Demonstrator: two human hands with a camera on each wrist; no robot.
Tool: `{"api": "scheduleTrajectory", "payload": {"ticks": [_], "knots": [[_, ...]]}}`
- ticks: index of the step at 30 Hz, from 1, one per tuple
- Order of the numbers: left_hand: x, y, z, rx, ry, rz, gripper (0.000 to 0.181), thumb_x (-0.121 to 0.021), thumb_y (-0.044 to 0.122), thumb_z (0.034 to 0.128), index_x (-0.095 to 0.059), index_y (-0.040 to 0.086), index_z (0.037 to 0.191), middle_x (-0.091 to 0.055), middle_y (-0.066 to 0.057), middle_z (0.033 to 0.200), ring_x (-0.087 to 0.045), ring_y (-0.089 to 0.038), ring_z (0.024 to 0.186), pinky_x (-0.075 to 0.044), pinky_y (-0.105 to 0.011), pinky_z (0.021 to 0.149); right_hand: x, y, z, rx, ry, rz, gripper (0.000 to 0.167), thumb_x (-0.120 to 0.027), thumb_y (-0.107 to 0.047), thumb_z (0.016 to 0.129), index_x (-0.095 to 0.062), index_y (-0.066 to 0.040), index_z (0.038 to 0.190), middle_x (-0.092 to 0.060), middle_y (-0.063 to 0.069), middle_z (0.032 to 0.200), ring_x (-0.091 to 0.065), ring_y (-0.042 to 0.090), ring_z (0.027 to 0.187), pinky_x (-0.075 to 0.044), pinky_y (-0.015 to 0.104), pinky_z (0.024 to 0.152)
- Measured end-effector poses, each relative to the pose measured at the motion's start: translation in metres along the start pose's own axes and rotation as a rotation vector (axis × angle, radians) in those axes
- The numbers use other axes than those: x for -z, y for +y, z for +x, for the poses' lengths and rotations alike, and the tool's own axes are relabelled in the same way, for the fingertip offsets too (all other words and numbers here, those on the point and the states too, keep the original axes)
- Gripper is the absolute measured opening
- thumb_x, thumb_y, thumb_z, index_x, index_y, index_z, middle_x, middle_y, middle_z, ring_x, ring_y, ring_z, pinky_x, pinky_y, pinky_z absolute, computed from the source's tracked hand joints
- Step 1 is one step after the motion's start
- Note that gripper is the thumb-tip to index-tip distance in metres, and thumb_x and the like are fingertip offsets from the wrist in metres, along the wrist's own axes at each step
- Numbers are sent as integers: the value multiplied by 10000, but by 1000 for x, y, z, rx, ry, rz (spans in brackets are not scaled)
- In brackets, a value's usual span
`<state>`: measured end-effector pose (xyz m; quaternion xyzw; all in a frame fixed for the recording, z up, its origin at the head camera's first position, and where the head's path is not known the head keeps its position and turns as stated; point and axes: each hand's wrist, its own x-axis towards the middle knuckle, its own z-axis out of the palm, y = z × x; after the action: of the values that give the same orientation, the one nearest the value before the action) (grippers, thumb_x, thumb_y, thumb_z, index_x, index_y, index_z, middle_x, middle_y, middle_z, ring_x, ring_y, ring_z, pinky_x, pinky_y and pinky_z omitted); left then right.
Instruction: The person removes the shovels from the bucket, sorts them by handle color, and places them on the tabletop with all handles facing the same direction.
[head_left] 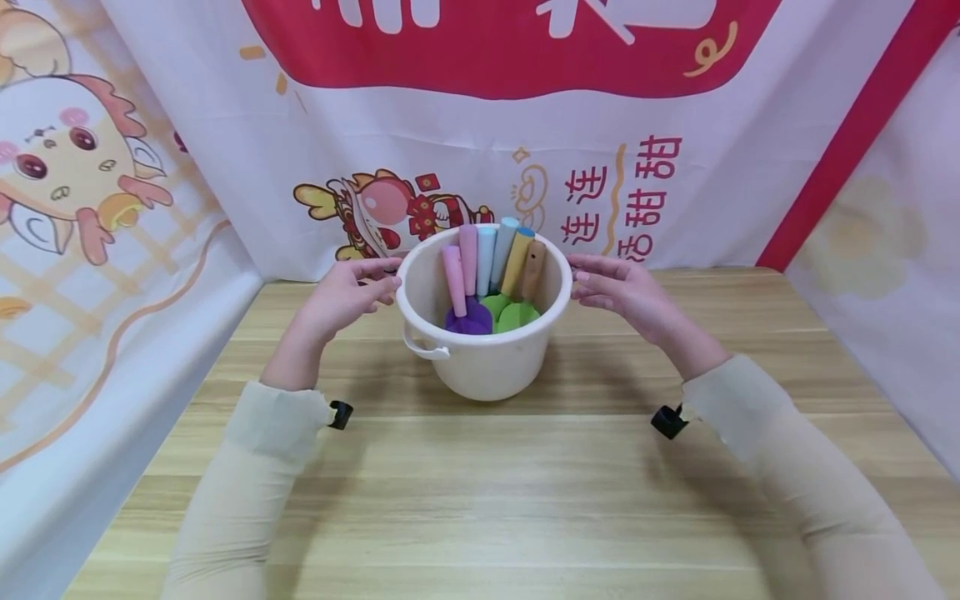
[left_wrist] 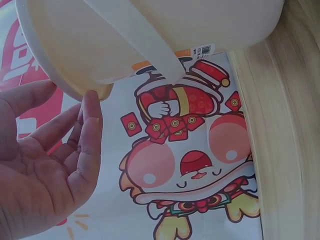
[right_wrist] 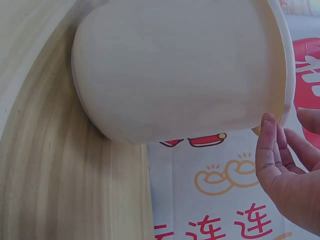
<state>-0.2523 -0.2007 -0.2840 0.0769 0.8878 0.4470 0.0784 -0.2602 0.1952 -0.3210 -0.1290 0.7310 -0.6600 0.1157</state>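
Observation:
A cream-white plastic bucket (head_left: 491,367) stands upright on the table, its handle (head_left: 426,343) hanging down at the front left. Inside it, several rod-like handles in pink (head_left: 455,279), light blue (head_left: 486,260), yellow (head_left: 517,262) and brown (head_left: 533,271) lean upward. Rounded purple (head_left: 469,318) and green (head_left: 519,315) pieces lie at the bottom. My left hand (head_left: 345,296) is at the left rim, fingers loosely bent, fingertips touching or very near it. On the opposite side, my right hand (head_left: 626,292) has its fingertips at the rim, thumb apart in the right wrist view.
The wood-grain table (head_left: 480,492) stretches toward me in front of the bucket. Behind it hangs a white cloth (head_left: 465,133) with red print and cartoon figures, and more printed cloth (head_left: 75,292) hangs at the left. Small black pieces (head_left: 669,422) sit at both cuffs.

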Motion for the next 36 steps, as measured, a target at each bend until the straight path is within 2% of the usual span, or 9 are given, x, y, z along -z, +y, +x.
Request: {"api": "scheduleTrajectory", "payload": {"ticks": [3,9,12,17,21,23,29,36], "knots": [[0,2,-2,-22,7,48,495,-590,284,1053,-532,87,1503,-648,-188,1277,-641,-300,1057,-540,-371,864,2,-1,1,13,1,-16,473,-559,-176,1070,-482,26,1491,-594,113,1412,-671,155,1093,-531,297,994],[0,5,-5,-69,19,91,487,-599,270,1048,-549,53,1480,-611,-173,1394,-585,-343,1194,-497,-521,1019,7,-8,2,50,30,-30,424,-545,-144,1071,-513,13,1463,-621,110,1358,-669,185,1091,-538,288,981],[0,6,-6,-89,25,103,475,-598,248,1048,-556,27,1466,-593,-182,1423,-577,-351,1236,-476,-538,1052,8,-15,3,47,43,-38,410,-545,-146,1071,-530,4,1452,-612,145,1360,-670,187,1088,-541,298,980],[0,5,-8,-110,45,123,478,-601,237,1047,-547,28,1474,-573,-186,1447,-573,-370,1262,-492,-541,1036,11,-26,4,46,56,-61,390,-574,-157,1057,-568,-16,1421,-622,122,1332,-666,195,1106,-542,284,972],[-4,2,-8,-128,92,156,495,-585,282,1059,-521,91,1511,-556,-151,1469,-522,-376,1326,-495,-573,1021,12,-31,5,70,60,-62,336,-573,-140,1052,-620,-25,1364,-684,60,1218,-678,212,1096,-556,285,946],[-7,2,-7,-151,122,200,516,-562,321,1068,-494,105,1531,-508,-143,1516,-457,-377,1393,-451,-599,1062,14,-33,6,86,55,-78,327,-572,-162,1058,-636,-23,1346,-698,58,1204,-686,210,1085,-561,288,935],[-16,7,-7,-242,179,384,576,-505,383,1081,-437,62,1555,-319,-154,1644,-263,-388,1512,-253,-629,1182,16,-38,7,169,19,-238,382,-593,-266,1055,-650,-27,1347,-674,78,1296,-666,198,1117,-550,339,974],[-18,8,-4,-301,165,477,620,-496,429,1075,-386,104,1591,-262,-112,1675,-233,-392,1523,-229,-666,1173,13,-51,3,187,-11,-460,427,-618,-313,1038,-622,-101,1409,-626,58,1395,-609,242,1220,-511,468,1022]]}}
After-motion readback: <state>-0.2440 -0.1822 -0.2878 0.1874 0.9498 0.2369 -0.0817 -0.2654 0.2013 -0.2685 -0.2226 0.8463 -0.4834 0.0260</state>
